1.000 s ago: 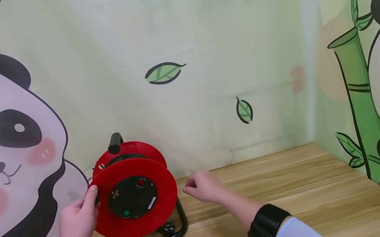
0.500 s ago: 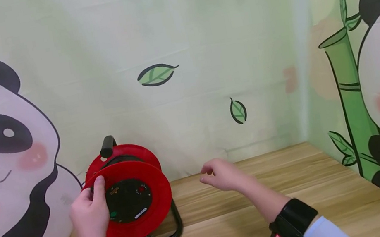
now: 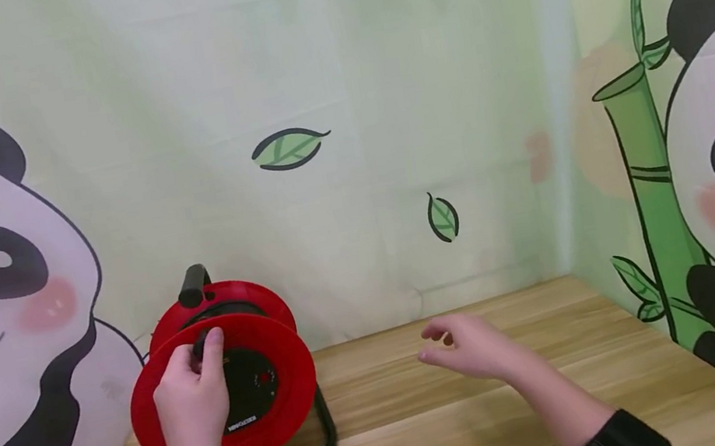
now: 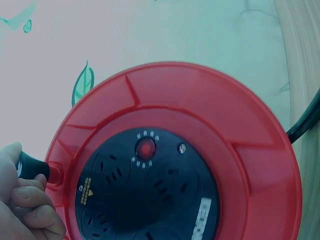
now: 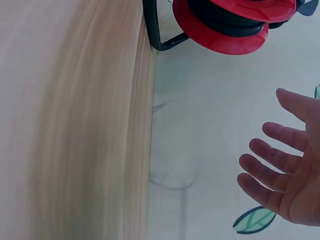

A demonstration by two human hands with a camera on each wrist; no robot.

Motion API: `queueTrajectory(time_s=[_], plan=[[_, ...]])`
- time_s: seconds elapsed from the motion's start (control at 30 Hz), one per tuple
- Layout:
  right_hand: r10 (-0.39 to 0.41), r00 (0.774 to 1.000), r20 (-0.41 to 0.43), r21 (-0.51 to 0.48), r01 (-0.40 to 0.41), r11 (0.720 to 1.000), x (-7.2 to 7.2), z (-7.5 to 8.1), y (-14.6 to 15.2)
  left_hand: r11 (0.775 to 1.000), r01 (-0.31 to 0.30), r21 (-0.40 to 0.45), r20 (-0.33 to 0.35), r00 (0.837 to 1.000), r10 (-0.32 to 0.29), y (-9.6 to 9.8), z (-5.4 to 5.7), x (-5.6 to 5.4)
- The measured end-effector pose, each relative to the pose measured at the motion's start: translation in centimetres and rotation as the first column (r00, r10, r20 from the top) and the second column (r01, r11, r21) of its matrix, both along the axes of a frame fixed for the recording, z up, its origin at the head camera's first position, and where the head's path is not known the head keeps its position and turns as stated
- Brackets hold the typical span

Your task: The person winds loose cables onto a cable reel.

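A red cable reel (image 3: 295, 399) with a black socket panel (image 4: 150, 195) on its face stands on the table at the left of the head view. Black cable (image 5: 225, 20) is wound between its two discs, as the right wrist view shows. My left hand (image 3: 192, 401) pinches the small black crank knob (image 4: 32, 167) near the disc's rim, thumb on one side and curled fingers on the other. To the right of the reel, my right hand (image 3: 470, 346) hovers above the table with fingers spread and slightly bent, holding nothing.
The reel rests on a black tube frame (image 3: 325, 433), with a black carrying handle (image 3: 194, 286) at its top. Wood-grain table (image 3: 395, 445) extends to the right. Behind it hangs a green cloth backdrop (image 3: 360, 238) printed with pandas, leaves and bamboo.
My left hand has carried the crank knob from the disc's left edge up and rightward, turning the disc. My right hand has moved right, away from the reel, and its fingers have spread.
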State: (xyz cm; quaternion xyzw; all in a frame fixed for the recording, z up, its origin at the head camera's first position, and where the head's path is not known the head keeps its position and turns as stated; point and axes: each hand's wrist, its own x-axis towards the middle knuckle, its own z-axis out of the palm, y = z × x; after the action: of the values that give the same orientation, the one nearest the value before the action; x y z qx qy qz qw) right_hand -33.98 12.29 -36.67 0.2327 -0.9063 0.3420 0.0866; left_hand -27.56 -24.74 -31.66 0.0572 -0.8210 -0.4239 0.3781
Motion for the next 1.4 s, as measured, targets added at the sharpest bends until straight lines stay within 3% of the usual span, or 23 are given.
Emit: queueTrajectory(time_s=[0.2, 0.33, 0.67, 1.03, 1.4], plan=[[0.006, 0.999, 0.040, -0.083, -0.003, 0.997, 1.0, -1.5, 2.2, 0.993, 0.012, -0.117, -0.044, 0.999, -0.017, 1.6, -0.5, -0.5], [0.001, 0.998, 0.064, -0.102, 0.006, 0.995, 1.4, -2.1, 3.5, 0.985, 0.022, -0.171, -0.034, 0.999, -0.028, 2.7, -0.9, -0.8], [-0.018, 0.997, 0.072, -0.094, 0.025, 0.995, 1.5, -3.0, 6.0, 0.954, 0.070, -0.290, 0.073, 0.996, -0.051, 4.6, -2.2, -1.2], [-0.092, 0.989, 0.116, -0.035, 0.097, 0.995, 1.1, -3.6, 8.3, 0.923, 0.132, -0.363, 0.203, 0.977, -0.060, 6.0, -3.5, -1.5], [-0.085, 0.990, 0.109, -0.023, 0.088, 0.996, 1.3, -3.4, 8.5, 0.905, 0.169, -0.390, 0.240, 0.968, -0.077, 6.1, -3.8, -1.6]])
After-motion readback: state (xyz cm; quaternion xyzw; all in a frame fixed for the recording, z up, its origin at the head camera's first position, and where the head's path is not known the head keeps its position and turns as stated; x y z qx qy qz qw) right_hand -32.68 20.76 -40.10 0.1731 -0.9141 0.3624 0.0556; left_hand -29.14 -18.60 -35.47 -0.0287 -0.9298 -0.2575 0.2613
